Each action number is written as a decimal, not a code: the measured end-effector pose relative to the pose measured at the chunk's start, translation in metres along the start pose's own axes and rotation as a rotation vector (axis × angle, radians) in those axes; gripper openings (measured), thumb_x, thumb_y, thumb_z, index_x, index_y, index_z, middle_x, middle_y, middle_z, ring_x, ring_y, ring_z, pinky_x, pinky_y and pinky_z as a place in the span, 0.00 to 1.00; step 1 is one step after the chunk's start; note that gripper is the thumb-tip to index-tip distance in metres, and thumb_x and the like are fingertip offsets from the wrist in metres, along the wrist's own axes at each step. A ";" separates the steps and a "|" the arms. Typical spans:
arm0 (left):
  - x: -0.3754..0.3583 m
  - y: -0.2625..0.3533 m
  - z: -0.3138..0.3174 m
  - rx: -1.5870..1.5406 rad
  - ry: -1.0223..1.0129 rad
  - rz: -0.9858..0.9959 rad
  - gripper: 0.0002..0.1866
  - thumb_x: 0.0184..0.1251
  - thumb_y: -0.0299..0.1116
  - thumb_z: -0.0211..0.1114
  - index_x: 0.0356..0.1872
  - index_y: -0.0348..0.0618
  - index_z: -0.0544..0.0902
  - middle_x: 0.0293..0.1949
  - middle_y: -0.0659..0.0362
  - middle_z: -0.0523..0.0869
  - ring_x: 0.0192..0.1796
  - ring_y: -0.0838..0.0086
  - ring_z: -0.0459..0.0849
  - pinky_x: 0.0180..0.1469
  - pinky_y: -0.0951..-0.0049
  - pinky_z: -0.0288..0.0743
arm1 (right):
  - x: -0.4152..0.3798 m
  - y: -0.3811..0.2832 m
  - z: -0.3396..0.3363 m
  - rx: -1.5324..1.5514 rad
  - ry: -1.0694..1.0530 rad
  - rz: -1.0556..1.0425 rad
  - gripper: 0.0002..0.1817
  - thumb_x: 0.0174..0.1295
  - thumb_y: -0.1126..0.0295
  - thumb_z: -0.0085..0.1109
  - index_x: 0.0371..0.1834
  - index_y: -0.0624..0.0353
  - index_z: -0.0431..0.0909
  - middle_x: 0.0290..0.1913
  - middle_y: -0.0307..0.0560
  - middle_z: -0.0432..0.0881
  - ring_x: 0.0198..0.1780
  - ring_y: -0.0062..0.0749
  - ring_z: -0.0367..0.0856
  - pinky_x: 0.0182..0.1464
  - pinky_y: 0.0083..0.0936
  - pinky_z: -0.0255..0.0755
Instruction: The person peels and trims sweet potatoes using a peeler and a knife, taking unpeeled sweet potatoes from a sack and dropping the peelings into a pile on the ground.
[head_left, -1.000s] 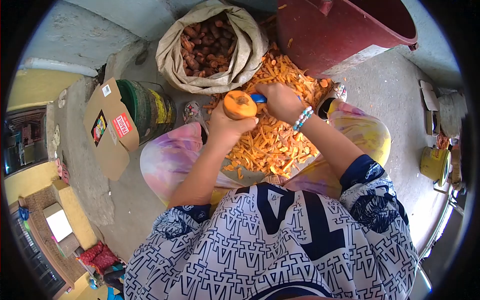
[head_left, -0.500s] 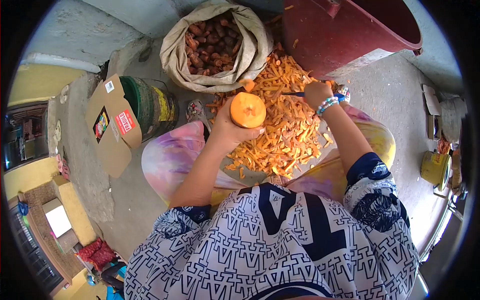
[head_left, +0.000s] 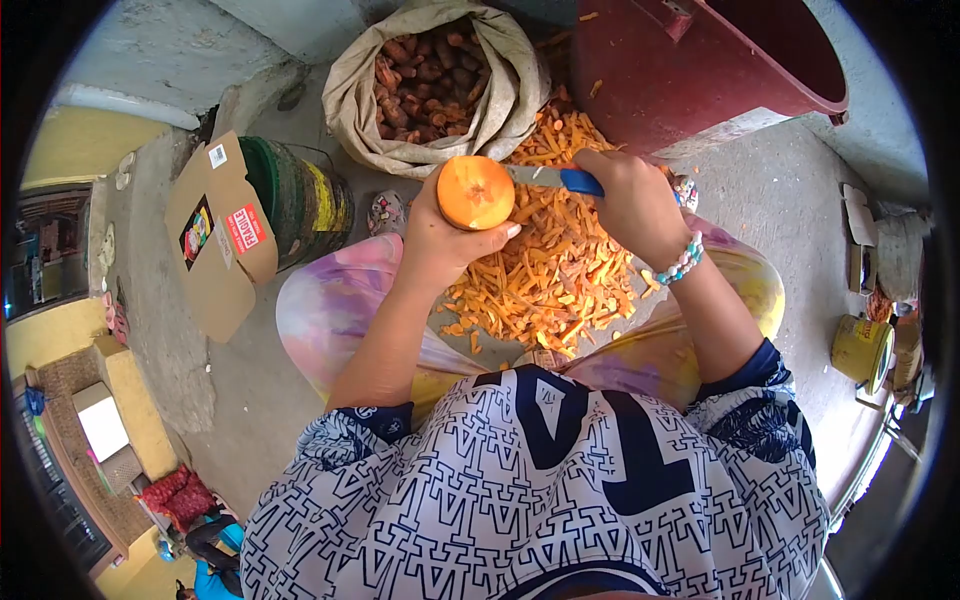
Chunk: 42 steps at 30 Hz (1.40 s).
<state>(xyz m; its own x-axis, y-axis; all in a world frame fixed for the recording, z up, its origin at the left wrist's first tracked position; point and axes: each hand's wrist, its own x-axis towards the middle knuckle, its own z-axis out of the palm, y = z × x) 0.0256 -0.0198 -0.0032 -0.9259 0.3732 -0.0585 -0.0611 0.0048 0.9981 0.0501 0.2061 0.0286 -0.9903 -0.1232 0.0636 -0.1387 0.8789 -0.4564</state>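
My left hand (head_left: 440, 238) is wrapped round a thick orange vegetable (head_left: 474, 196). Its round cut face is turned up towards me and has a small star-shaped mark at the centre. In my right hand (head_left: 632, 196) is a knife (head_left: 583, 181) with a blue handle, gripped in a closed fist. The blade points left, its tip right at the vegetable's right edge. Below both hands spreads a heap of orange peelings (head_left: 560, 275) on the floor between my legs.
Ahead stands an open cloth sack (head_left: 350, 125) of brown-orange roots (head_left: 432, 80). A big dark red tub (head_left: 680, 90) is at its right. On the left, a cardboard flap (head_left: 215, 275) leans by a green bucket (head_left: 310, 205). A yellow bucket (head_left: 852, 348) sits far right.
My right hand has come left and nearer to me, bringing the knife blade to the vegetable. My left hand has shifted slightly left and away from me, still holding it.
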 end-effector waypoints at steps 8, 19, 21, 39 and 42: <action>0.004 0.005 0.003 -0.078 0.010 -0.038 0.29 0.41 0.24 0.74 0.47 0.37 0.72 0.40 0.59 0.80 0.41 0.79 0.79 0.46 0.76 0.75 | -0.003 -0.006 0.008 -0.045 -0.108 -0.101 0.11 0.49 0.76 0.54 0.38 0.58 0.75 0.26 0.53 0.80 0.30 0.46 0.81 0.31 0.37 0.75; 0.007 0.002 0.005 -0.069 0.060 -0.021 0.27 0.41 0.25 0.75 0.45 0.37 0.72 0.40 0.59 0.80 0.41 0.78 0.79 0.46 0.76 0.74 | -0.004 -0.013 0.008 0.069 -0.035 -0.097 0.11 0.46 0.79 0.53 0.35 0.58 0.75 0.24 0.54 0.78 0.29 0.50 0.78 0.32 0.40 0.71; 0.007 0.001 0.004 -0.074 0.067 -0.013 0.27 0.41 0.25 0.75 0.45 0.37 0.72 0.40 0.59 0.80 0.41 0.78 0.79 0.46 0.76 0.74 | -0.003 -0.013 0.004 0.042 -0.054 -0.090 0.11 0.46 0.79 0.53 0.35 0.58 0.75 0.24 0.54 0.78 0.29 0.50 0.78 0.32 0.40 0.71; 0.007 0.015 0.005 0.357 0.081 0.247 0.32 0.38 0.23 0.73 0.50 0.40 0.71 0.42 0.56 0.81 0.44 0.70 0.81 0.49 0.73 0.73 | -0.005 -0.005 -0.009 -0.056 -0.235 -0.130 0.08 0.48 0.77 0.53 0.33 0.55 0.76 0.28 0.50 0.79 0.31 0.46 0.81 0.33 0.38 0.73; 0.007 0.023 0.006 0.490 0.045 0.299 0.31 0.37 0.22 0.72 0.49 0.42 0.72 0.40 0.53 0.82 0.44 0.64 0.82 0.47 0.70 0.74 | -0.004 -0.006 -0.023 -0.018 -0.356 -0.097 0.09 0.46 0.77 0.55 0.33 0.54 0.77 0.29 0.49 0.80 0.32 0.46 0.80 0.35 0.39 0.73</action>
<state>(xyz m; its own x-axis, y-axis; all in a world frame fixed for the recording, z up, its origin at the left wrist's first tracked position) 0.0196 -0.0119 0.0193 -0.8919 0.3849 0.2373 0.3757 0.3385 0.8627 0.0547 0.2113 0.0514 -0.9109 -0.3562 -0.2085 -0.2349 0.8628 -0.4476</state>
